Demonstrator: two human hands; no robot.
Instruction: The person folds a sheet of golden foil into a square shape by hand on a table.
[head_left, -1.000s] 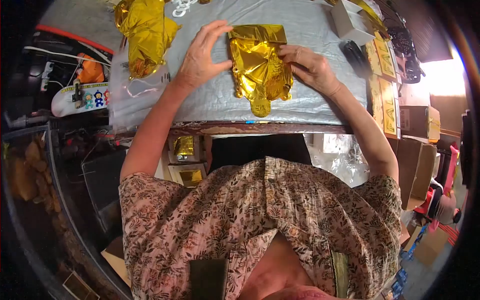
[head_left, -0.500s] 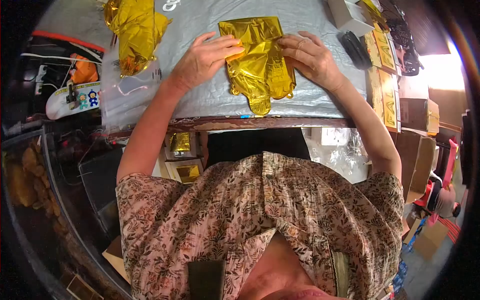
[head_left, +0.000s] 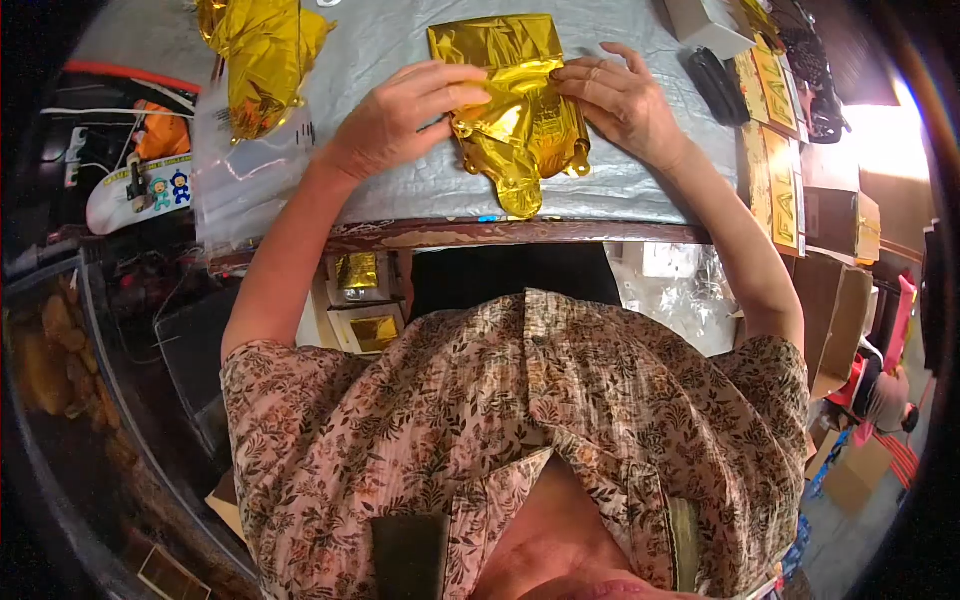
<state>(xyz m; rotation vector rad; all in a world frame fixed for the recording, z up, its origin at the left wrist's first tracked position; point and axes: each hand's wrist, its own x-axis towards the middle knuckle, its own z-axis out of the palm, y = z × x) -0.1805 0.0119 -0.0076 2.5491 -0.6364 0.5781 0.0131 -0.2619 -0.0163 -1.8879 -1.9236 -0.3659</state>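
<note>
A flat, partly folded gold foil balloon (head_left: pixel 520 130) lies on the grey covered table (head_left: pixel 390 200), its rounded, tabbed end towards me. My left hand (head_left: pixel 410 115) grips its left edge, fingers laid over the foil and the thumb lower down. On the opposite edge, my right hand (head_left: pixel 625 108) pinches the foil with bent fingers, the index finger raised. Creases run across the middle of the balloon between both hands. Another gold foil balloon (head_left: pixel 265 70), crumpled, lies to the left over a clear plastic bag (head_left: pixel 240 180).
A black case (head_left: pixel 717 88) and a white box (head_left: pixel 708 28) stand at the right, beside yellow lettered boxes (head_left: pixel 772 185). The worn wooden table edge (head_left: pixel 430 236) runs before me. Below it are small gold packets (head_left: pixel 375 332). A decorated white board (head_left: pixel 140 198) is at far left.
The view has shifted slightly, so the table things sit a little higher. My right index finger has lifted somewhat. Both hands stay at the balloon's edges.
</note>
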